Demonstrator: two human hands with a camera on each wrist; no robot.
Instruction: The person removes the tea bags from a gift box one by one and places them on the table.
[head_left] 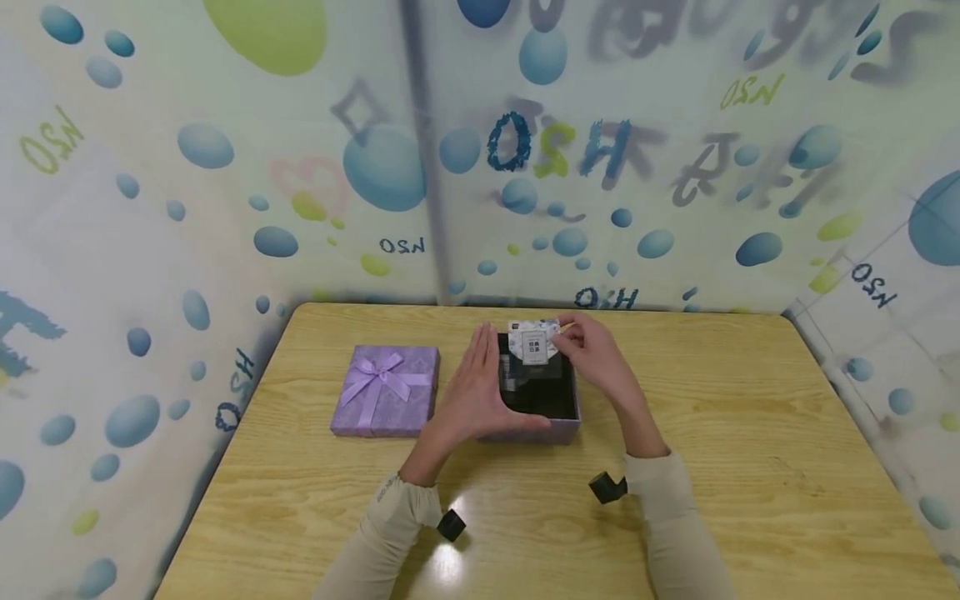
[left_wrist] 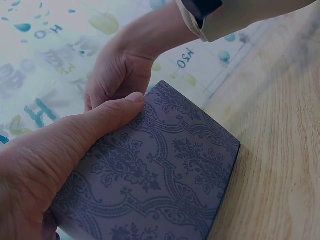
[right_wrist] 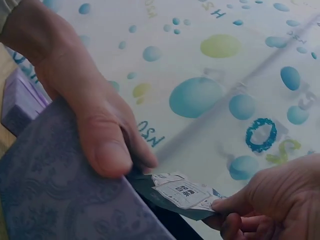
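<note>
packet [head_left: 534, 346] left of right hand [head_left: 597, 354], its edge pinched in those fingers, over box [head_left: 564, 432], left hand [head_left: 472, 400] spread, fingers straight, along box's left side

Looks like a small screened-off booth [head_left: 150, 275], hard to tie to a home or workplace: walled on three sides with pale sheeting [head_left: 465, 208], printed with blue and green bubbles [head_left: 384, 171] and lettering [head_left: 510, 143], set close around one wood-grain surface [head_left: 750, 400].
</note>
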